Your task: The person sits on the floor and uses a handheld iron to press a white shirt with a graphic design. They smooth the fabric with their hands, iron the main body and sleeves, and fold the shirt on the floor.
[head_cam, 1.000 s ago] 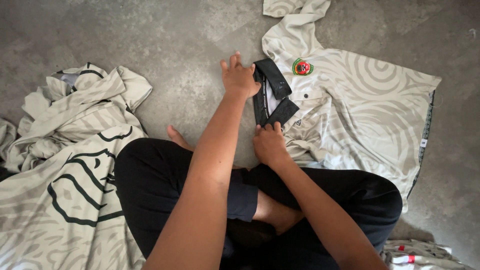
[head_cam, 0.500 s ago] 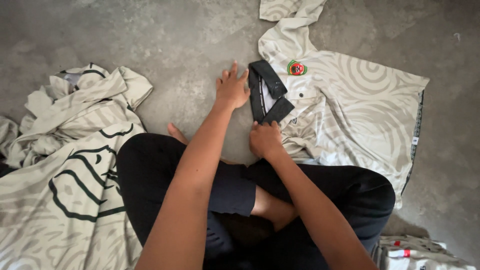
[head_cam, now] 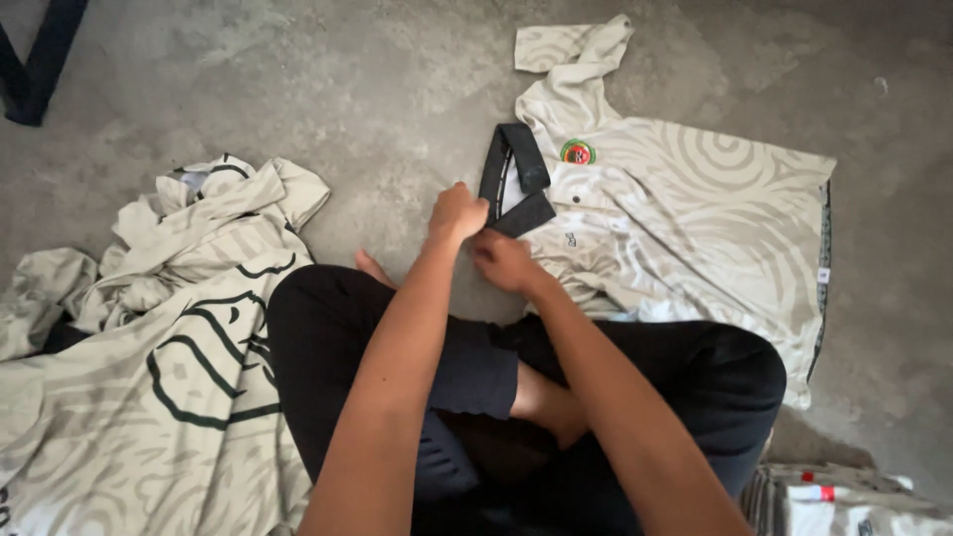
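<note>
A cream polo shirt (head_cam: 695, 208) with swirl patterns lies spread on the grey floor, its black collar (head_cam: 511, 179) toward me and a round red and green badge (head_cam: 578, 152) on the chest. My left hand (head_cam: 457, 210) is curled at the near end of the collar. My right hand (head_cam: 501, 260) pinches the collar's lower tip beside it. Both hands touch each other at that corner. I sit cross-legged in black trousers (head_cam: 328, 337).
A heap of similar cream garments (head_cam: 149, 328) with dark line prints lies at my left. Folded, packaged shirts (head_cam: 854, 496) sit at the bottom right. A dark strap (head_cam: 40, 60) lies at the top left. Bare concrete floor (head_cam: 347, 89) surrounds the shirt.
My left hand has drawn back from flat on the floor beside the collar and closed at the collar's near corner. The right hand stayed at the collar tip.
</note>
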